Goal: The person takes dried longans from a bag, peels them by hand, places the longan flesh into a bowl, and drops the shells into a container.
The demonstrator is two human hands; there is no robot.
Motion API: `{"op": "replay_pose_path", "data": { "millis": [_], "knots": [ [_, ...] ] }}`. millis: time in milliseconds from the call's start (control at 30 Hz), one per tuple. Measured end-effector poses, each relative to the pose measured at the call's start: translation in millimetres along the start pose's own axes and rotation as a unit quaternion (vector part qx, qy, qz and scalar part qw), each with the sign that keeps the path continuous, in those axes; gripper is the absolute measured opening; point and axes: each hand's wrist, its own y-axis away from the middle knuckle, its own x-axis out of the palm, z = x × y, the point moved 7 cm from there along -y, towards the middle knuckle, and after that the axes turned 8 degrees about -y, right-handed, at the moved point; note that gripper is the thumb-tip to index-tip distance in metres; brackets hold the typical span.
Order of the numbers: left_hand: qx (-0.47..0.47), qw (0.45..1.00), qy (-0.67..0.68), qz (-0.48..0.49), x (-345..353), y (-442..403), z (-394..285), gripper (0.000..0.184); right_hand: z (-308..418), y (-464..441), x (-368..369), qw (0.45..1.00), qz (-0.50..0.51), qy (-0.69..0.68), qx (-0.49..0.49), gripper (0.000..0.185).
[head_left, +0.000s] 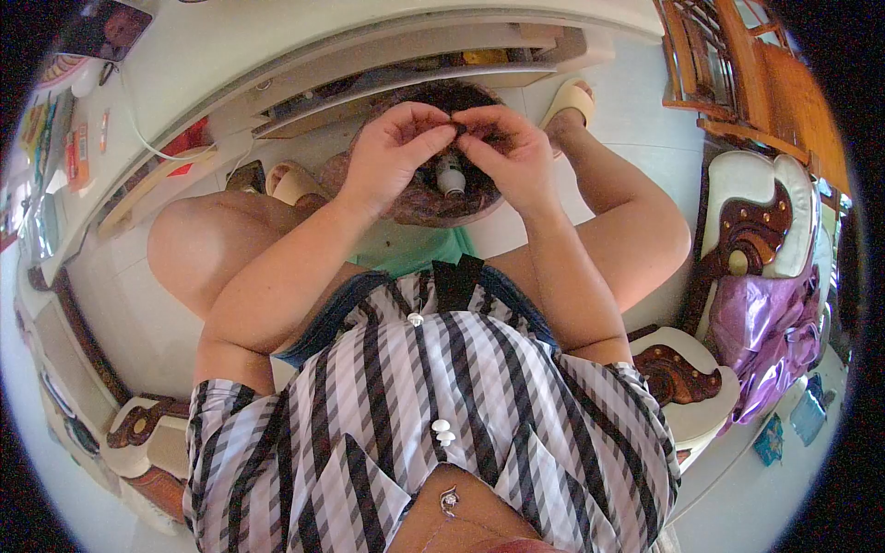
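The left hand and right hand meet above a dark round container, fingers of each pressed to thumb, pinching a small dark thing between them. Just beyond the container's far rim runs the front of the cream desk, while pale tiled floor lies open right of the right slipper. Markings on the white bottle inside and the orange packet at far left are too small to read.
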Motion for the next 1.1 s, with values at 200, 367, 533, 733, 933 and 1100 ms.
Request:
{"op": "replay_pose_path", "data": {
  "millis": [200, 367, 533, 733, 933, 1100],
  "knots": [
    [-0.002, 0.999, -0.051, 0.015, -1.0, 0.6, 1.0, 0.016, 19.2, 0.5, 3.6, 0.979, 0.014, 0.156, -0.13, 0.021],
    [0.027, 0.988, -0.153, -0.007, -4.5, 3.6, -4.5, 0.012, 21.0, 1.5, 7.3, 0.977, 0.005, 0.175, -0.122, 0.02],
    [0.037, 0.987, -0.158, -0.017, -7.9, 5.7, -4.3, 0.01, 1.8, 1.6, 4.0, 0.995, -0.019, 0.098, -0.031, 0.019],
    [-0.011, 0.994, -0.11, -0.013, -7.8, 9.0, -3.6, 0.009, -13.5, 3.0, 1.2, 0.996, -0.011, -0.031, 0.08, 0.019],
    [-0.022, 0.999, -0.016, 0.018, -4.6, 4.2, 3.1, 0.011, -5.3, 0.6, 4.4, 1.0, 0.009, 0.015, 0.014, 0.019],
    [0.019, 0.98, -0.2, 0.006, -6.7, 8.9, -13.4, 0.012, 3.6, 2.2, 6.6, 0.998, 0.013, 0.06, -0.014, 0.018]
  ]
}}
